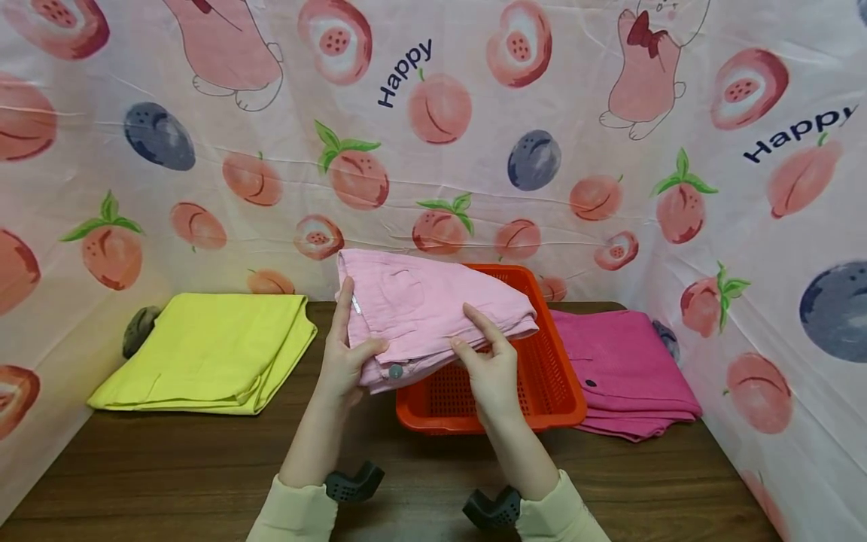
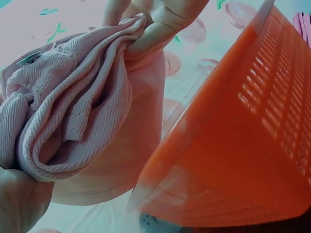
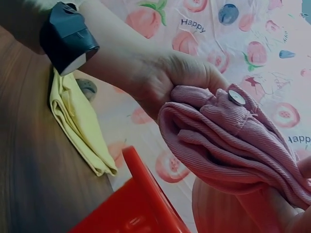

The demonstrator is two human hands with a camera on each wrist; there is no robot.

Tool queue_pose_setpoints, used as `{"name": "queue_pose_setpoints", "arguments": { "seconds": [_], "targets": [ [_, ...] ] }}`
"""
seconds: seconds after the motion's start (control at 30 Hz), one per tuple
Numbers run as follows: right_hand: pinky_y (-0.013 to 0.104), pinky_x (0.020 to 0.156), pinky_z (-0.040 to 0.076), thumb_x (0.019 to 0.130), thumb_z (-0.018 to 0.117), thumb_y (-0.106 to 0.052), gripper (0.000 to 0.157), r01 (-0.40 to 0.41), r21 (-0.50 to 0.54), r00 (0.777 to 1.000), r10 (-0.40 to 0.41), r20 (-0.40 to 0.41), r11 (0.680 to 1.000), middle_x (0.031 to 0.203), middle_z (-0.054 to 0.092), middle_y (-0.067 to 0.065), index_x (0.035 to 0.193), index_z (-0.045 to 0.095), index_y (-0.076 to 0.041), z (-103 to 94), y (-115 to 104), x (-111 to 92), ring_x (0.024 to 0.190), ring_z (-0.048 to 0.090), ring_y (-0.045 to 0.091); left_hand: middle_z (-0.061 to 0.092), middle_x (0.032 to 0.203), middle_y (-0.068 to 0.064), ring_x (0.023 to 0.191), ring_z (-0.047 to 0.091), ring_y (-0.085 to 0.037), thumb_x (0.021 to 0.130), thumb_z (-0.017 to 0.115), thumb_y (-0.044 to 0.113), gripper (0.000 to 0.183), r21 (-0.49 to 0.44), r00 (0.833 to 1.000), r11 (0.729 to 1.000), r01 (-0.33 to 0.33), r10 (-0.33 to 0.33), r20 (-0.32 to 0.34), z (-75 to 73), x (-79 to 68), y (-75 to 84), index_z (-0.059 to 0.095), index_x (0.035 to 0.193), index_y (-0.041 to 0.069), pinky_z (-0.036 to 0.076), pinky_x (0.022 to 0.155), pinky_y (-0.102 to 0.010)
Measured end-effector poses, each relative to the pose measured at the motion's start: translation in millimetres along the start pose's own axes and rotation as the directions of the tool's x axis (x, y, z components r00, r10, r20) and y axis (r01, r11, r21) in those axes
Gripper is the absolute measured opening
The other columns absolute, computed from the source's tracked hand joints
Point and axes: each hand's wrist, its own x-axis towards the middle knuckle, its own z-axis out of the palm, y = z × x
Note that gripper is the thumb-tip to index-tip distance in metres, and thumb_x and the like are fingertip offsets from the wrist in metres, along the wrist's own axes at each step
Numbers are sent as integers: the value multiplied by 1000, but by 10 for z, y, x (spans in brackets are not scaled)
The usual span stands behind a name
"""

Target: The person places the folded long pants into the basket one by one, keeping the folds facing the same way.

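Observation:
Both hands hold a folded light-pink denim garment [image 1: 433, 301] up in the air, partly over an orange-red plastic basket [image 1: 552, 376]. My left hand [image 1: 345, 354] grips its left end, thumb on the near face. My right hand [image 1: 489, 361] pinches the lower edge nearer the right end between thumb and fingers. A round metal button [image 1: 396, 371] shows at the garment's lower left. In the left wrist view the layered waistband [image 2: 80, 116] faces the camera, folded into several loops. The basket's perforated inside shows beneath the garment.
A folded yellow garment [image 1: 210, 354] lies on the left of the dark wooden table [image 1: 169, 459]. To the basket's right, partly behind its rim, lies a folded magenta garment [image 1: 630, 369] with a dark button. Fruit-printed cloth [image 1: 433, 173] hangs behind and at both sides.

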Motion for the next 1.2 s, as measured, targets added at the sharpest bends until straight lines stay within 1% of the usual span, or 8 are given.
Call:
{"name": "queue_pose_setpoints", "arguments": {
  "seconds": [0.27, 0.37, 0.57, 0.67, 0.83, 0.97, 1.1, 1.2],
  "targets": [
    [27, 75, 54, 86, 63, 10, 52, 1, 24, 1000, -1, 1, 1000, 140, 43, 14, 135, 54, -2, -101, -37, -1, 67, 63, 12, 11, 155, 5, 127, 24, -20, 73, 54, -24, 103, -38, 1000, 999, -16, 17, 6, 94, 6, -66, 21, 154, 29, 42, 92, -25],
    [26, 79, 52, 86, 62, 12, 58, 14, 30, 1000, -14, -2, 999, 144, 38, 10, 139, 49, -4, -121, -38, -4, 87, 60, 13, 12, 155, 6, 128, 24, -20, 72, 56, -24, 103, -23, 1000, 999, -29, 30, 8, 115, 5, -71, 22, 154, 29, 43, 91, -26],
    [27, 81, 52, 82, 63, 17, 85, 49, 57, 999, -47, -27, 997, 154, 14, 1, 152, 26, -13, -137, -34, 14, 120, 40, 24, 12, 155, 6, 129, 25, -20, 71, 56, -24, 103, -24, 999, 999, -38, 38, -1, 147, -4, -74, 23, 153, 30, 43, 91, -26],
    [31, 80, 53, 80, 63, 19, 97, 38, 108, 998, -32, -54, 993, 155, 5, 0, 154, 14, -20, -141, -30, 18, 126, 36, 26, 12, 156, 7, 130, 24, -20, 71, 56, -25, 103, -26, 999, 998, -50, 49, -11, 163, -21, -69, 24, 153, 29, 43, 93, -26],
    [36, 75, 55, 79, 62, 22, 109, 9, 211, 995, 12, -101, 977, 155, -1, 0, 154, 4, -33, -149, -26, 19, 121, 44, 33, 13, 156, 7, 134, 21, -19, 71, 57, -25, 103, -20, 997, 997, -80, 80, -20, 190, -51, -54, 25, 153, 28, 40, 96, -27],
    [34, 74, 55, 76, 65, 22, 117, 42, 240, 990, -7, -142, 970, 156, -6, -2, 153, -2, -37, -150, -25, 30, 129, 34, 29, 12, 156, 7, 134, 21, -20, 71, 56, -26, 104, -37, 996, 995, -90, 90, -10, 209, -61, -38, 26, 153, 29, 41, 96, -27],
    [33, 81, 52, 76, 68, 19, 120, 71, 288, 981, -14, -195, 955, 156, -5, -1, 152, -7, -37, -153, -18, 43, 136, 20, 19, 12, 156, 7, 134, 22, -20, 71, 55, -27, 104, -60, 996, 994, -88, 88, -3, 229, -69, -26, 25, 153, 29, 40, 97, -28],
    [35, 91, 47, 79, 66, 18, 118, 77, 367, 974, 8, -226, 927, 157, -3, 1, 151, -10, -37, -170, -12, 59, 136, 21, 18, 9, 157, 7, 135, 19, -19, 71, 55, -27, 104, -67, 997, 994, -83, 83, 2, 244, -72, -18, 24, 153, 29, 38, 99, -28]
  ]
}}
